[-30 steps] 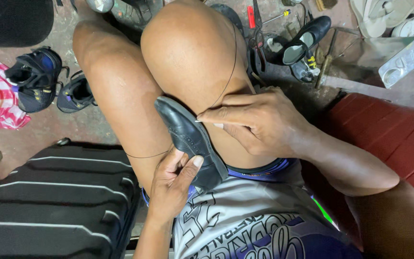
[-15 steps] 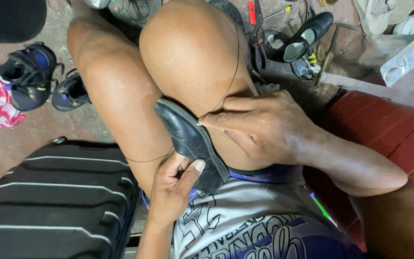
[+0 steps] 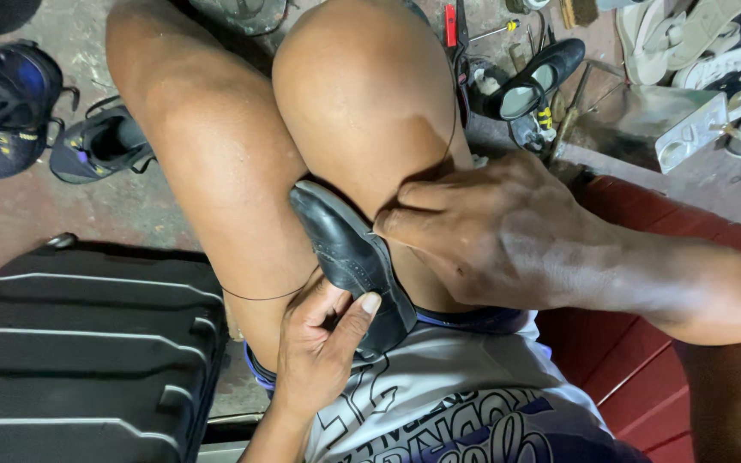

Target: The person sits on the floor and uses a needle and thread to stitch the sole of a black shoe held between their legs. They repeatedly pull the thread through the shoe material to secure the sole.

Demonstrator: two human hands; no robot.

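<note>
- Nearest the camera, the left hand (image 3: 323, 343) grips the heel end of a black leather shoe (image 3: 349, 257), thumb laid across the upper and fingers curled under its left side.
- The shoe lies wedged between the person's two bare thighs, toe pointing away and to the left, heel resting over the white printed shorts (image 3: 439, 403).
- The right hand (image 3: 482, 231) is closed into a loose fist pressed against the shoe's right edge, about midway along it; what its fingertips pinch cannot be told.
- A thin dark thread (image 3: 259, 297) runs across the left thigh to the left hand, and another strand (image 3: 454, 129) curves down the right knee towards the right hand.
- To the near left sits a black ribbed hard-shell suitcase (image 3: 79, 360); to the near right, a red bench (image 3: 645, 360) under the right forearm.
- Farther left on the concrete floor lie dark blue sports shoes (image 3: 10, 103), well apart from the hands.
- Beyond the right knee, a black flat pump (image 3: 533, 77) rests among a red-handled tool (image 3: 450, 21) and other small implements.
- At the far right, a metal box (image 3: 671, 124) sits beside pale sandals (image 3: 696, 43).
</note>
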